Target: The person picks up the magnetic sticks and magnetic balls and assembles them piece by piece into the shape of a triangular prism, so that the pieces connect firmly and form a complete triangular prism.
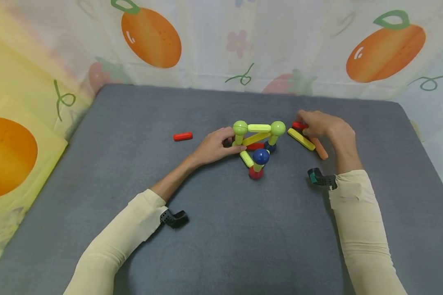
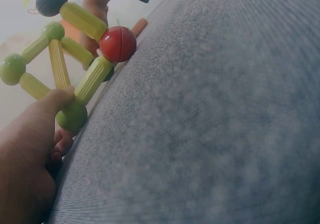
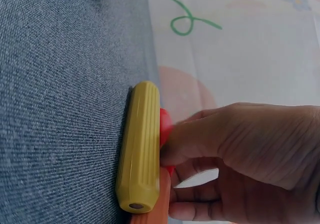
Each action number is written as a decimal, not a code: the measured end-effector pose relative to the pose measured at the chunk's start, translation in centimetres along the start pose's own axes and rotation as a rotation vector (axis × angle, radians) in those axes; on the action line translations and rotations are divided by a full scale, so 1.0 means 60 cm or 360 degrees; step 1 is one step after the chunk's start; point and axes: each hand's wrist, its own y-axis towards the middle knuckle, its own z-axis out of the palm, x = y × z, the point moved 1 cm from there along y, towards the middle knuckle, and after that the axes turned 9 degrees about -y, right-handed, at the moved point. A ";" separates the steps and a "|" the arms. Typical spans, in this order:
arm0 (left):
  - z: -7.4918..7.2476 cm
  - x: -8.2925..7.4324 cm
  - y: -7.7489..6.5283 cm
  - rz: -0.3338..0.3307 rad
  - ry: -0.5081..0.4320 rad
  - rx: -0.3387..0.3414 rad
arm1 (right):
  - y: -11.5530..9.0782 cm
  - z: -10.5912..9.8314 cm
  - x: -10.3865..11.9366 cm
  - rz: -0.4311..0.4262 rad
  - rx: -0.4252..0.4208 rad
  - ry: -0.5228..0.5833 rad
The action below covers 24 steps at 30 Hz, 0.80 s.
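In the head view my left hand (image 1: 215, 146) holds a magnetic stick-and-ball frame at its left corner. In the left wrist view the thumb lies at a lower green ball (image 2: 72, 116), beside a yellow stick (image 2: 59, 67). Light green sticks join two raised green balls (image 1: 278, 128), a raised blue ball (image 1: 261, 156) and a red ball (image 1: 256, 173) on the table. Right of the frame, my right hand (image 1: 324, 125) pinches a short red stick (image 3: 165, 119), partly hidden by the fingers. A yellow stick (image 3: 140, 149) and an orange stick (image 1: 319, 148) lie against it.
Another short red stick (image 1: 182, 136) lies on the grey table (image 1: 221, 237), left of the left hand. Black wrist cameras (image 1: 174, 219) stick out from both sleeves. A fruit-printed curtain (image 1: 206, 41) hangs behind the table's far edge.
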 end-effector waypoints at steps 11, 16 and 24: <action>0.001 -0.001 -0.001 -0.0018 0.0009 -0.0002 | -0.016 -0.015 -0.004 0.0147 -0.0144 0.0055; 0.001 -0.001 -0.001 -0.0020 0.0009 -0.0014 | -0.040 -0.040 0.009 -0.0015 -0.0338 0.0095; 0.000 -0.002 -0.001 0.0001 -0.0012 -0.0011 | -0.102 -0.081 0.061 -0.0286 -0.0533 0.0174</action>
